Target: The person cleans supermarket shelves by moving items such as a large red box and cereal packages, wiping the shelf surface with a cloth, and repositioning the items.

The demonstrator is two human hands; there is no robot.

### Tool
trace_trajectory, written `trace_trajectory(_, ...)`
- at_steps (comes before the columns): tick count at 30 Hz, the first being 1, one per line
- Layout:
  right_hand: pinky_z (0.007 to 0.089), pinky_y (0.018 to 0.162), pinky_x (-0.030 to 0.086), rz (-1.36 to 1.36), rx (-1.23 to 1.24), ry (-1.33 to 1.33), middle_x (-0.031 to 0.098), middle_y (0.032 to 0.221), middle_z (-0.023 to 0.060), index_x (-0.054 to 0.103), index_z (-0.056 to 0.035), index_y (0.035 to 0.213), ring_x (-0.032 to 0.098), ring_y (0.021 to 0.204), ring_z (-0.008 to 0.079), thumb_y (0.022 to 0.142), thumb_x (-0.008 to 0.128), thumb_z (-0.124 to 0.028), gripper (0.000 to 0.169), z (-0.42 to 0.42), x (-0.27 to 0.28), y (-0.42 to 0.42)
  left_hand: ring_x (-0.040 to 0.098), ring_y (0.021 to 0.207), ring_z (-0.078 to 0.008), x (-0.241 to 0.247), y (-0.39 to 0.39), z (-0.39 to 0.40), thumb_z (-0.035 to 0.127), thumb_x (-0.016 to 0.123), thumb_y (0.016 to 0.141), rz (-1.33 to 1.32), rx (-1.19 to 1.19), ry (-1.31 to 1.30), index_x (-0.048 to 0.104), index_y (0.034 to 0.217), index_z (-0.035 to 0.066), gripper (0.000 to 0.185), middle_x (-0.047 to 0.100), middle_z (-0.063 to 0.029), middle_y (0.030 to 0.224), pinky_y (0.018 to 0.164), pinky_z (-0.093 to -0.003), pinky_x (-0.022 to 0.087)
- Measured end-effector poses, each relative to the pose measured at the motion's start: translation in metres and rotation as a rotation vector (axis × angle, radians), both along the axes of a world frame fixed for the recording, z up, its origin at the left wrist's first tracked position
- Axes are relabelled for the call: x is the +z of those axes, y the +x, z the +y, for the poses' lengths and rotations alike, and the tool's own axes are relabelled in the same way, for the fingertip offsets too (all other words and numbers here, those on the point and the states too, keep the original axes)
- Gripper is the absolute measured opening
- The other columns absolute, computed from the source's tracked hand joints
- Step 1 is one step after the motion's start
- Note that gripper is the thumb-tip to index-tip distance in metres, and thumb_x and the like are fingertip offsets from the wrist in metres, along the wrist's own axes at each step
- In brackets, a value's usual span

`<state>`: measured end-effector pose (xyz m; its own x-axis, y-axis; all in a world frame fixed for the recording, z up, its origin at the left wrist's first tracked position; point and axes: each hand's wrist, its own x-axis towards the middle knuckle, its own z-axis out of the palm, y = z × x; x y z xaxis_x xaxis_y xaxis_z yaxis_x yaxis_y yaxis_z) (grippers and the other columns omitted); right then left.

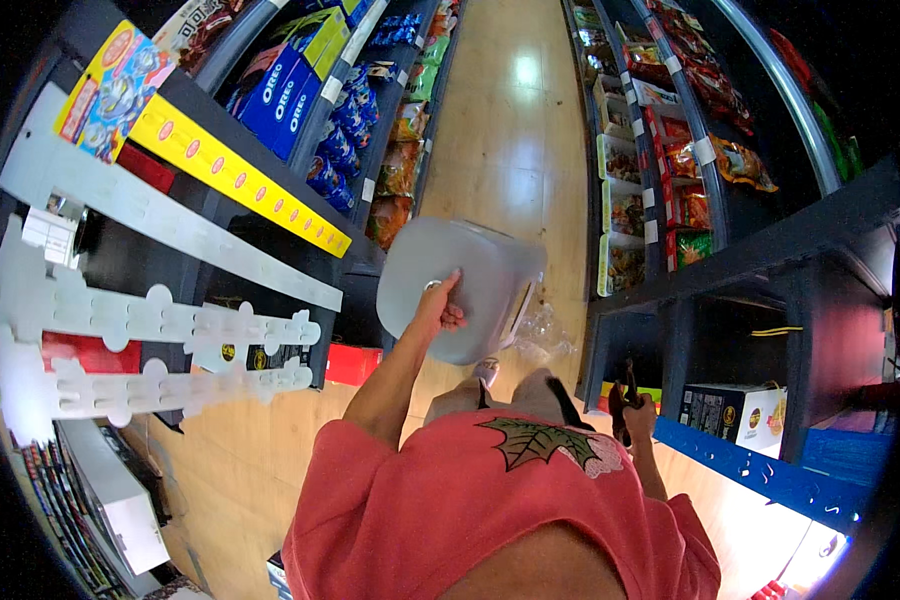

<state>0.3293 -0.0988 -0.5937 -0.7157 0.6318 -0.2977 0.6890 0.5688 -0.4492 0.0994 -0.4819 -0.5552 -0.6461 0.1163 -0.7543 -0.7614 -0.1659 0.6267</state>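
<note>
My left hand is at the middle of the rounded-square top of a grey plastic stool, its fingers curled around a small opening there. The stool is tilted, and one side with a pale strip faces right. My right hand grips a dark hand tool that looks like pliers, down at my right side by the shelf. Crumpled clear plastic film lies on the floor just beyond my feet, beside the stool.
Snack shelves flank the aisle, with blue Oreo boxes on the left and trays of packets on the right. White plastic hanging strips and a yellow strip jut out at left. A blue shelf edge is close by my right hand.
</note>
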Motion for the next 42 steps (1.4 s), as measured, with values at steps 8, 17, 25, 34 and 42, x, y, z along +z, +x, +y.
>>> trace_trajectory(8,0.0352,0.065,0.044,-0.005,-0.107,0.07,0.06,0.076,0.0171,0.055,-0.0003,0.084,0.058,0.072,0.0305,0.06,0.052,-0.006,0.024,-0.006,-0.032,-0.013,0.055,0.039,-0.0246,0.017,-0.059,-0.011,0.055,0.053,0.073,0.029,0.016,0.007,0.04,0.108,0.003,0.064,0.051,-0.0108,0.049,0.027,-0.0287,0.037)
trace_trajectory(17,0.037,0.059,0.04,0.093,0.089,0.155,0.058,0.074,0.0188,0.052,0.0034,0.082,0.055,0.069,0.0336,0.065,0.056,-0.014,0.025,0.02,-0.071,-0.105,0.053,0.037,-0.0225,-0.011,-0.137,-0.007,0.061,0.051,0.07,0.029,0.071,0.037,0.04,0.112,0.004,0.071,0.05,-0.0101,0.046,0.033,-0.0316,0.042)
trace_trajectory(25,0.0323,0.05,0.038,0.238,-0.028,-0.269,0.053,0.07,0.0131,0.046,0.0044,0.103,0.047,0.056,0.0216,0.064,0.056,-0.006,0.042,0.047,-0.091,-0.287,0.053,0.042,-0.0244,-0.042,-0.271,0.008,0.062,0.051,0.068,-0.105,0.089,-0.006,0.031,0.123,0.016,0.074,0.049,-0.0104,0.054,0.033,-0.0323,0.04)
trace_trajectory(34,0.0293,0.047,0.037,0.329,-0.124,-0.364,0.049,0.073,0.0085,0.049,0.0032,0.091,0.046,0.056,0.0179,0.055,0.052,0.003,0.036,0.088,-0.111,-0.438,0.055,0.045,-0.0269,-0.032,-0.414,0.051,0.063,0.052,0.066,-0.146,0.129,-0.034,0.028,0.125,0.02,0.076,0.049,-0.0113,0.056,0.034,-0.0338,0.038)
trace_trajectory(42,0.0281,0.047,0.037,0.6,-0.241,-0.44,0.05,0.073,0.0076,0.05,0.0003,0.102,0.048,0.061,0.0177,0.052,0.049,0.001,0.05,0.101,-0.159,-0.521,0.056,0.048,-0.0263,-0.022,-0.516,0.069,0.066,0.052,0.063,-0.101,0.102,-0.021,0.027,0.126,0.02,0.082,0.049,-0.0104,0.055,0.04,-0.0341,0.041)
